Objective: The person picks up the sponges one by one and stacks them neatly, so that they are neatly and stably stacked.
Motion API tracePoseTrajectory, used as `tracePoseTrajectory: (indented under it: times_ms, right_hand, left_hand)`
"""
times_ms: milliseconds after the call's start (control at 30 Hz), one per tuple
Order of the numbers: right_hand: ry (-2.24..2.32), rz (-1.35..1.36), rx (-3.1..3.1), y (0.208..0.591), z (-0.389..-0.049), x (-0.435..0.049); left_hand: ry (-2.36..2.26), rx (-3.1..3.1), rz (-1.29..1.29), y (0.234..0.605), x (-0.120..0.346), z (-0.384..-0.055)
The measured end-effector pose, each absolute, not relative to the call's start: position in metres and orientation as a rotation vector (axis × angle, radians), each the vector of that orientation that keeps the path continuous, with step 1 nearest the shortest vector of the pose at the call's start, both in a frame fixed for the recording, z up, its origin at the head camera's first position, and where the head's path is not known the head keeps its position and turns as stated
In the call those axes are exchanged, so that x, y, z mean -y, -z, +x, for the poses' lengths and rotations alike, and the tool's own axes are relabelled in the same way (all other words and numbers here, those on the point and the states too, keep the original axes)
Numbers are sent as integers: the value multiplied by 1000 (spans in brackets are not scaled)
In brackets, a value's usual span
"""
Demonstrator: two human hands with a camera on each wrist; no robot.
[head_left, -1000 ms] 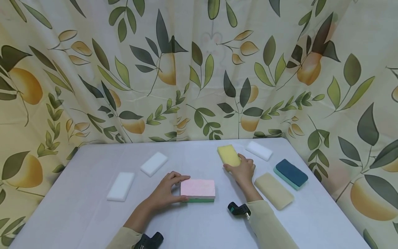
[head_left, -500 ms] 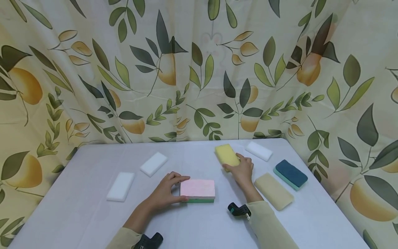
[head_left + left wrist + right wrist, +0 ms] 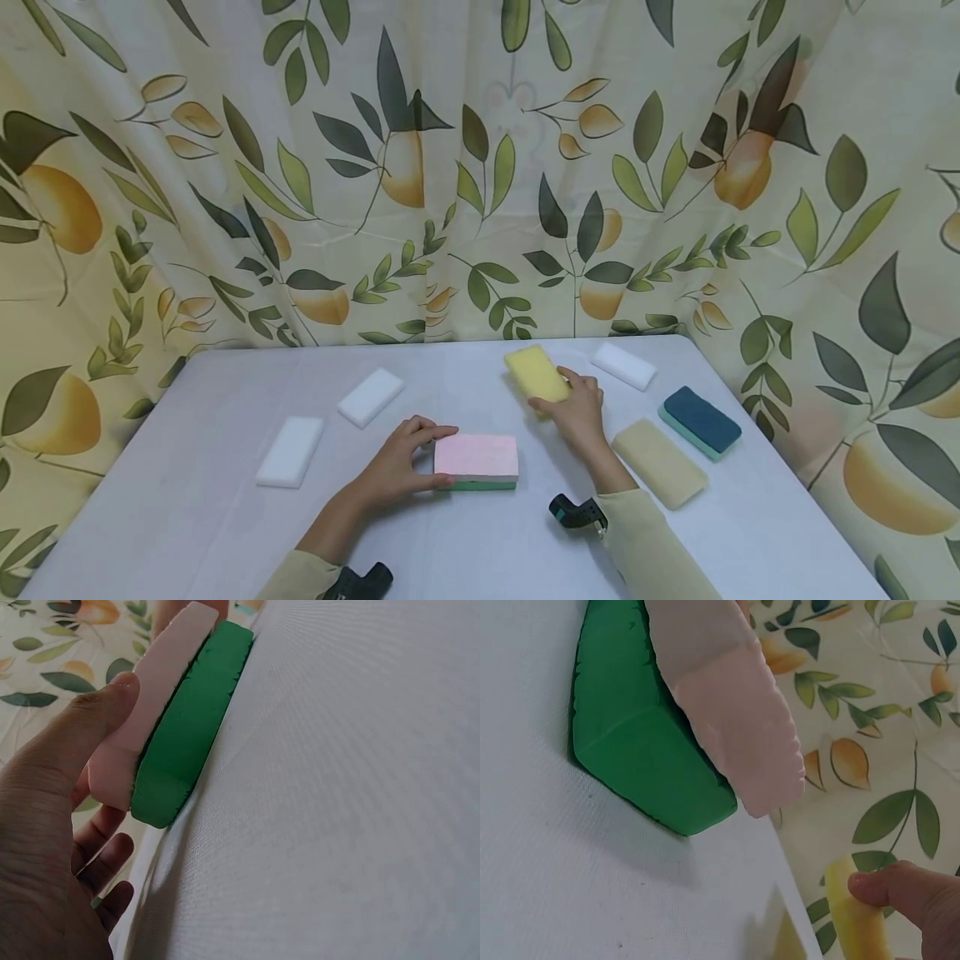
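Observation:
A pink sponge (image 3: 476, 455) lies flat on a green sponge (image 3: 483, 484) near the middle of the table. My left hand (image 3: 401, 462) holds the pink sponge by its left end, thumb on the near side and a finger on the far side. In the left wrist view the thumb presses the pink layer, above the green sponge (image 3: 191, 724). Farther back on the right, my right hand (image 3: 577, 412) pinches a yellow sponge (image 3: 537, 372) between thumb and fingers. The yellow sponge (image 3: 855, 915) appears raised off the table in the right wrist view.
Two white sponges lie at the left, one nearer (image 3: 290, 452) and one farther (image 3: 371, 397). On the right are another white sponge (image 3: 624, 366), a beige sponge (image 3: 660, 463) and a dark blue sponge (image 3: 702, 418) on a teal layer. A patterned curtain (image 3: 480, 250) hangs behind the table.
My right hand has moved slightly left with the yellow sponge, which now sits higher and farther left in view. My left hand and the pink and green sponges have stayed in place.

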State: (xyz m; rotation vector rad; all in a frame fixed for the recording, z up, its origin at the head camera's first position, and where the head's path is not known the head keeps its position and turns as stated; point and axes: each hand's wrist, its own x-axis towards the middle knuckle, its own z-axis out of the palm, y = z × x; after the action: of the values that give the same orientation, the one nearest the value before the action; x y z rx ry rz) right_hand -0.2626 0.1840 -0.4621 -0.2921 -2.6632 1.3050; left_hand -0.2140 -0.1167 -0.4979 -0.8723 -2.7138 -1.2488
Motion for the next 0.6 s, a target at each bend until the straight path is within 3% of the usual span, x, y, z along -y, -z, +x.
tracePoseTrajectory:
  times_ms: [600]
  right_hand:
    - [-1195, -125, 2725, 440, -247, -176]
  left_hand:
    - [1236, 2729, -859, 498, 116, -214]
